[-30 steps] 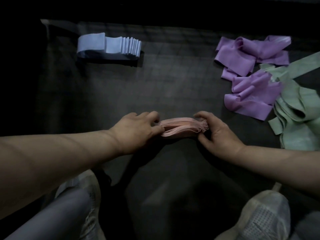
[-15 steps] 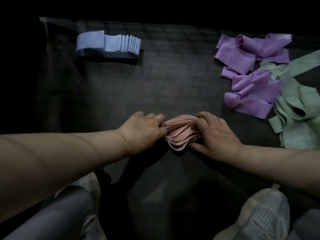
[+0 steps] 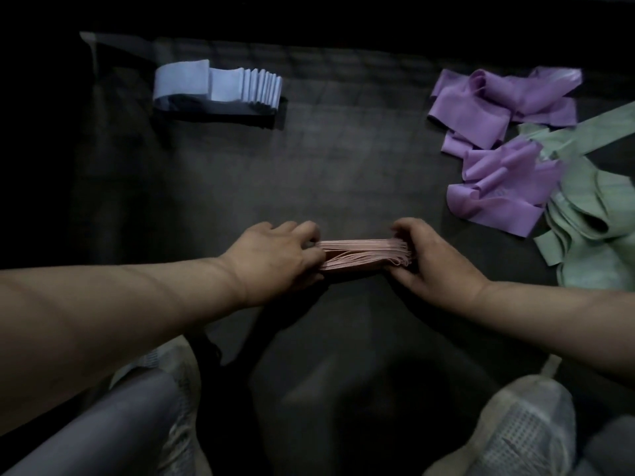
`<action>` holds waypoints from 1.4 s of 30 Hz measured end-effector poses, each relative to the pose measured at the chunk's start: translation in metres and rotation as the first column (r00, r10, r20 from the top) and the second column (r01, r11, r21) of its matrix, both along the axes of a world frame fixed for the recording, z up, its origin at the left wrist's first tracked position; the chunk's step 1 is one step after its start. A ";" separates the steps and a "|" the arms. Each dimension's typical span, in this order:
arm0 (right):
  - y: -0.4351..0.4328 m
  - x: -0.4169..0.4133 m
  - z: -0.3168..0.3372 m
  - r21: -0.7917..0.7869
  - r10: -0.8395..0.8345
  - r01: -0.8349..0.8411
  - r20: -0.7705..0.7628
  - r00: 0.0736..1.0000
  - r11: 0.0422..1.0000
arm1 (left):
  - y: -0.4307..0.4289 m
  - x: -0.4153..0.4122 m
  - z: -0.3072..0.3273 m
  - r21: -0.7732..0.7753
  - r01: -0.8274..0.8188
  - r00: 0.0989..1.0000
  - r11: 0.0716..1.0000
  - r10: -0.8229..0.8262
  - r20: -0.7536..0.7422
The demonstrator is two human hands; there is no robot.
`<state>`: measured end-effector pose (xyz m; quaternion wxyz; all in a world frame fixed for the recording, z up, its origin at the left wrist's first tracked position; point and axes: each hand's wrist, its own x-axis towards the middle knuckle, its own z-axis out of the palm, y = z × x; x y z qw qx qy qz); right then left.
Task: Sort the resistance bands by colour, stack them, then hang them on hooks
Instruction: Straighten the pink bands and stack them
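A stack of pink resistance bands [image 3: 364, 254] lies stretched flat between my hands on the dark mat [image 3: 309, 166]. My left hand [image 3: 275, 259] grips its left end, fingers curled over the top. At the right end, my right hand [image 3: 436, 259] grips the looped edges. A neat blue stack [image 3: 220, 85] lies at the far left. Loose purple bands [image 3: 498, 139] lie in a heap at the far right, with loose green bands [image 3: 591, 214] beside and partly under them.
My two light mesh shoes [image 3: 522, 427] and a grey trouser leg [image 3: 113, 427] are at the bottom of the view. The mat's far edge runs along the top, with darkness beyond.
Half a second ago the pink stack was bunched and bowed between my hands. My hands have moved apart and the stack is now pulled out straight and flat.
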<state>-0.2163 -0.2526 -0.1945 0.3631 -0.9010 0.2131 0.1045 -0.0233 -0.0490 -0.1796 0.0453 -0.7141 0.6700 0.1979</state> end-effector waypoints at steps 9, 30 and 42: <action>-0.008 0.019 0.010 0.446 -0.282 0.307 -0.123 0.951 0.841 | -0.005 0.016 -0.004 0.291 -0.560 0.553 0.776 0.612 -0.565; 0.050 0.195 0.028 0.608 -0.345 0.480 -0.334 0.877 0.632 | 0.044 0.116 0.015 0.557 -0.828 -0.402 0.063 0.626 -0.668; 0.064 0.267 -0.010 0.393 -0.479 0.572 -0.314 0.819 0.720 | 0.025 0.171 -0.015 0.275 -0.958 -0.227 -0.085 0.809 -0.541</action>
